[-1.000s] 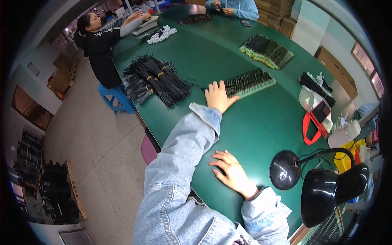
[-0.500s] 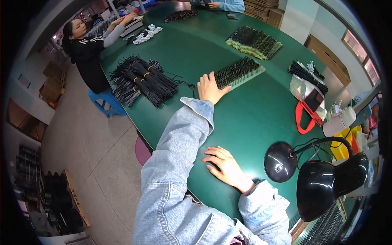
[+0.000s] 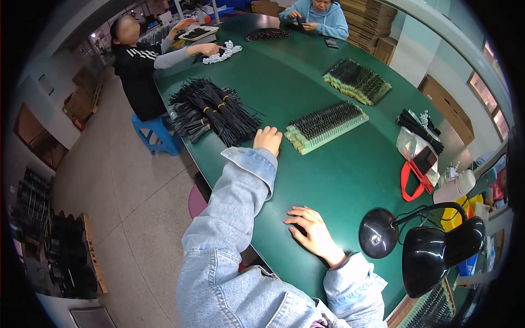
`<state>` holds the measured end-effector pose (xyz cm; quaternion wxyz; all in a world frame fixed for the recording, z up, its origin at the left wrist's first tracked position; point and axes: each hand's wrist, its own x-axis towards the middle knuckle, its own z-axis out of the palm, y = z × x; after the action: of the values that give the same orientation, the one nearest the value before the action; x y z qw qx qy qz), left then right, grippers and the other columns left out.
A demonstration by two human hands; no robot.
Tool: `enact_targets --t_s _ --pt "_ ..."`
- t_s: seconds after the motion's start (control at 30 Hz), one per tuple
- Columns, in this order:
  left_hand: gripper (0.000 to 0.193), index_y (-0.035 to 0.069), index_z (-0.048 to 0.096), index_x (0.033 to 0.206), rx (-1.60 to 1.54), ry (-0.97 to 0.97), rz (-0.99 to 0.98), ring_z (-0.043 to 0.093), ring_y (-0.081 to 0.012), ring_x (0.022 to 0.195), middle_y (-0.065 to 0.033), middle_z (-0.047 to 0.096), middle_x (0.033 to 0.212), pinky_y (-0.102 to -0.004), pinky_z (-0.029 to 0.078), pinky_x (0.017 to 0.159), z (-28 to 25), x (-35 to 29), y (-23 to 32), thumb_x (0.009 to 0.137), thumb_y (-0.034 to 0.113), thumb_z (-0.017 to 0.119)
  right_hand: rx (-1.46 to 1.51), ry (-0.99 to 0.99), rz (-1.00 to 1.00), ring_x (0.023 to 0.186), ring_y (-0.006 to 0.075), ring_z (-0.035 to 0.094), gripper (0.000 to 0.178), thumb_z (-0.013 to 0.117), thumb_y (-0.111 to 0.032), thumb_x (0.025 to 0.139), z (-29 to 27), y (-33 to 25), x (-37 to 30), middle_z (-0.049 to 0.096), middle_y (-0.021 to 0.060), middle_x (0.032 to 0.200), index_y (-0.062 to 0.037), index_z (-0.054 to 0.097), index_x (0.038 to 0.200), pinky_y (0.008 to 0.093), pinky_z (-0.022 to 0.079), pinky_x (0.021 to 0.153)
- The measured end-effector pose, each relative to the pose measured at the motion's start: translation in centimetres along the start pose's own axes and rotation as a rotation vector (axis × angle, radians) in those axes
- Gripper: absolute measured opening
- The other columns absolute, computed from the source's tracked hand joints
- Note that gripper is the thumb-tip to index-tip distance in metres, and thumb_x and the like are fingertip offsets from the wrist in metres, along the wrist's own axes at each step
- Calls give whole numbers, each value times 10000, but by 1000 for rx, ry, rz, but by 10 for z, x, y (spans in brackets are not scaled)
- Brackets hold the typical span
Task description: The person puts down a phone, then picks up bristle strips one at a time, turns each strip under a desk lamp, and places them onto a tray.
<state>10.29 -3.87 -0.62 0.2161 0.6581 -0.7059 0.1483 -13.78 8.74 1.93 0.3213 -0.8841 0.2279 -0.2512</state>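
Observation:
My left hand [image 3: 268,141] rests on the green table at the right edge of a pile of black cable bundles [image 3: 214,112], tied with yellow bands. Its fingers are curled down and their tips are hidden, so what they hold cannot be made out. Just right of it, apart from the hand, lies a block of pale green strips [image 3: 328,127] with rows of black upright pieces. Closer to me, my right hand [image 3: 314,234] lies on the tabletop with fingers spread, holding nothing. A similar green and black block [image 3: 358,81] sits farther back.
A black desk lamp [image 3: 432,249] stands at the right, near a pale bottle [image 3: 455,187] and a red-strapped item [image 3: 418,169]. White pieces [image 3: 223,52] and a dark heap [image 3: 268,34] lie at the far side. Two people [image 3: 136,65] work across the table.
My left hand has left the green and black block and moved left and nearer, beside the cables. The person at left now reaches to the white pieces. My right hand stays spread.

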Motion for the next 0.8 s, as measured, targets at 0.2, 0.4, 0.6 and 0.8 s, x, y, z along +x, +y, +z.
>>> enact_targets --t_s 0.2,0.4,0.6,0.8 --pt "80 62 594 752 -451 36 20 540 -205 634 -63 548 678 -300 431 534 -34 -59 8 689 28 559 -13 20 -31 1050 251 449 196 554 -114 729 2 -2 2 525 86 1027 -70 564 919 363 327 901" --pt "297 4 559 915 -1977 -601 -201 509 -175 577 -116 574 766 -235 380 475 -122 -124 43 880 227 367 44 73 59 1016 258 475 274 549 -129 753 -7 -7 -3 527 111 1021 -44 514 1011 342 361 869" --pt "400 26 546 989 -1464 -401 -234 489 -177 840 -106 529 1012 -255 392 675 -123 -106 76 901 280 250 637 172 212 900 205 534 293 516 -158 799 0 -10 -9 546 122 968 -16 477 1053 300 422 768" --pt "355 18 548 990 -1288 -260 -74 480 -142 893 -73 528 1008 -246 381 736 -108 -101 107 898 239 286 445 36 154 689 158 554 181 474 -160 831 0 -7 -11 571 105 760 -11 537 912 269 441 632"
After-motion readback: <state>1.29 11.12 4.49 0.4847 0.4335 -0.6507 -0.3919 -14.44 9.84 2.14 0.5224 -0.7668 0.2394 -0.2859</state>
